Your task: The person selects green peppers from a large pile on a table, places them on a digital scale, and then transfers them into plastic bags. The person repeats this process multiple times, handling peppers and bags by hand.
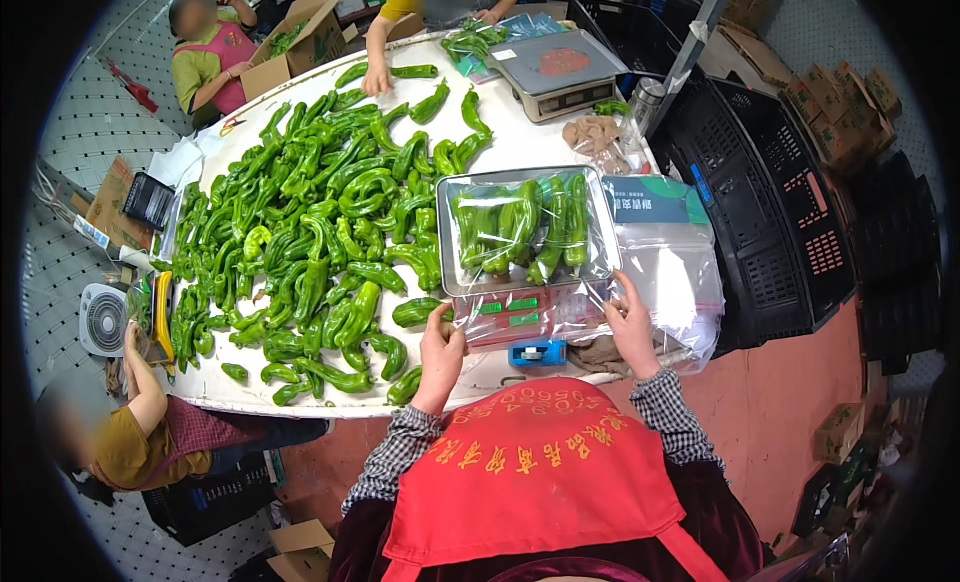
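A clear plastic bag of green peppers (517,222) lies on the metal pan of a weighing scale (441,237). My left hand (441,351) pinches the near left corner of the bag, and my right hand (631,319) pinches its near right corner. Through the film, the scale's red panel (510,312) shows lit green displays. To the left, a large heap of loose green peppers (315,229) covers much of the white table (465,372). Right of the scale lies a stack of clear printed bags (664,244).
A blue tape dispenser (537,353) sits before the scale, near a brown cloth (600,355). Black crates (757,237) stand on the right. Another scale (555,71) is at the far side. A co-worker's hand (377,79) reaches among the far peppers; other people stand at left.
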`<action>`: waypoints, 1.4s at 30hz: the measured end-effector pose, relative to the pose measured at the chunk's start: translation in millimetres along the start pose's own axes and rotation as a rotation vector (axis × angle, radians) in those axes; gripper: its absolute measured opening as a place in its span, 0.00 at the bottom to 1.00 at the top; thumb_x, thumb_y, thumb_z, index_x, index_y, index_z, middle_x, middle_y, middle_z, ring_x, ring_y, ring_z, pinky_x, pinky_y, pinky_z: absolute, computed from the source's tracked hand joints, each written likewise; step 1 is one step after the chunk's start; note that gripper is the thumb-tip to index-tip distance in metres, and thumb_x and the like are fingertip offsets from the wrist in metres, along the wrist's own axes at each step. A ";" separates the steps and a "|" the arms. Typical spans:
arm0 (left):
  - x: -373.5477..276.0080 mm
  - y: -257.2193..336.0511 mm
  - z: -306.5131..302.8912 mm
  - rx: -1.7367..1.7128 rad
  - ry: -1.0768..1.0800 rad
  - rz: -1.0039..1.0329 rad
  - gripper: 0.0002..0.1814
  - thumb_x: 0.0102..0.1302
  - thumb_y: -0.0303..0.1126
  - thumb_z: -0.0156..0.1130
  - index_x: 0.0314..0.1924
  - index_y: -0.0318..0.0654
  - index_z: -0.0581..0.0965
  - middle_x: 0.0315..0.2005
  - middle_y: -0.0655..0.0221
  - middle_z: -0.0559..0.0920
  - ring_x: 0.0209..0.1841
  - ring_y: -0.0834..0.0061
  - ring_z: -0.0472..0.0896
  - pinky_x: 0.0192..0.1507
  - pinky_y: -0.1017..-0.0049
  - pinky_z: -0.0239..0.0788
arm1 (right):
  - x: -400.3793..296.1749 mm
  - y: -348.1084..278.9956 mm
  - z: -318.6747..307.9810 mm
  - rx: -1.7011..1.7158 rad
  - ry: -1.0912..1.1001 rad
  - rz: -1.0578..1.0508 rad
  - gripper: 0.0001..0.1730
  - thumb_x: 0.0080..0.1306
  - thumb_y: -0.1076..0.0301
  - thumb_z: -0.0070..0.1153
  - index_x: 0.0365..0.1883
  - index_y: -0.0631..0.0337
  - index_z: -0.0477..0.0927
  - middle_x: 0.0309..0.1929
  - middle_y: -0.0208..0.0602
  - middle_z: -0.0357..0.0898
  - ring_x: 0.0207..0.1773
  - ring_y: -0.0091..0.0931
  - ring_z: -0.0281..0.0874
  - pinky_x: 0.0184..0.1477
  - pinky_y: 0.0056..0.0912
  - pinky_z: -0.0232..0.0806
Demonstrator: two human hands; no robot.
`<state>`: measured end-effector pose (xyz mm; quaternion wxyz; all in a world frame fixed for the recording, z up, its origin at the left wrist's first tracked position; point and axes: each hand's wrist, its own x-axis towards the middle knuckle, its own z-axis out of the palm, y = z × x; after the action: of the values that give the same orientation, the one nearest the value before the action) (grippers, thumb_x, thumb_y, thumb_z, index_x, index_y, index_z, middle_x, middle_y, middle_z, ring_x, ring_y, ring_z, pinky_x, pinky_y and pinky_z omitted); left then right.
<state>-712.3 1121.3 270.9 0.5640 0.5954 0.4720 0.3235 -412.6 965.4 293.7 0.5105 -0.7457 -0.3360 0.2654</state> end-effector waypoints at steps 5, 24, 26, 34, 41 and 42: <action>-6.4 7.4 -11.2 -0.065 -0.078 -0.183 0.13 0.75 0.27 0.62 0.55 0.28 0.77 0.20 0.77 0.74 0.19 0.86 0.71 0.21 0.79 0.68 | -11.5 -8.2 -21.7 -0.090 -0.047 0.078 0.32 0.72 0.76 0.61 0.74 0.58 0.71 0.23 0.22 0.70 0.27 0.16 0.65 0.32 0.29 0.65; -39.7 16.7 -29.5 -0.187 -0.277 -0.427 0.12 0.79 0.32 0.58 0.45 0.31 0.84 0.20 0.79 0.73 0.20 0.87 0.67 0.24 0.80 0.65 | -28.0 -75.2 136.8 -0.141 -0.551 -0.496 0.07 0.69 0.74 0.62 0.43 0.67 0.82 0.40 0.44 0.81 0.43 0.40 0.83 0.44 0.40 0.74; -41.1 10.2 -31.1 -0.217 -0.280 -0.448 0.12 0.79 0.32 0.58 0.46 0.31 0.84 0.20 0.79 0.73 0.20 0.87 0.68 0.24 0.80 0.65 | -26.9 -69.6 153.6 -0.127 -0.579 -0.485 0.07 0.67 0.73 0.63 0.42 0.66 0.82 0.40 0.45 0.79 0.45 0.44 0.80 0.45 0.45 0.73; -38.7 -0.3 -41.2 -0.226 -0.392 -0.365 0.12 0.80 0.29 0.53 0.51 0.29 0.82 0.22 0.76 0.76 0.23 0.85 0.72 0.28 0.79 0.68 | -29.8 -70.3 175.7 -0.210 -0.579 -0.552 0.09 0.63 0.75 0.67 0.35 0.65 0.76 0.37 0.44 0.75 0.44 0.44 0.77 0.44 0.46 0.70; 7.3 0.9 -33.3 -0.272 -0.287 -0.256 0.11 0.80 0.35 0.58 0.41 0.35 0.79 0.25 0.77 0.77 0.26 0.86 0.73 0.29 0.81 0.66 | -35.5 -71.4 178.4 -0.261 -0.525 -0.581 0.10 0.60 0.76 0.66 0.34 0.63 0.75 0.37 0.44 0.74 0.43 0.45 0.75 0.44 0.47 0.68; 15.3 -9.7 -26.6 -0.287 -0.324 -0.197 0.11 0.79 0.35 0.60 0.38 0.35 0.78 0.25 0.77 0.77 0.26 0.86 0.73 0.29 0.81 0.65 | -35.9 -73.1 178.1 -0.262 -0.535 -0.606 0.10 0.59 0.76 0.66 0.34 0.63 0.75 0.37 0.44 0.74 0.43 0.45 0.75 0.45 0.47 0.68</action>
<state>-733.4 1144.4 263.3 0.7400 0.5042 0.3804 0.2311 -583.7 1060.0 304.1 0.3609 -0.5767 -0.6916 0.2426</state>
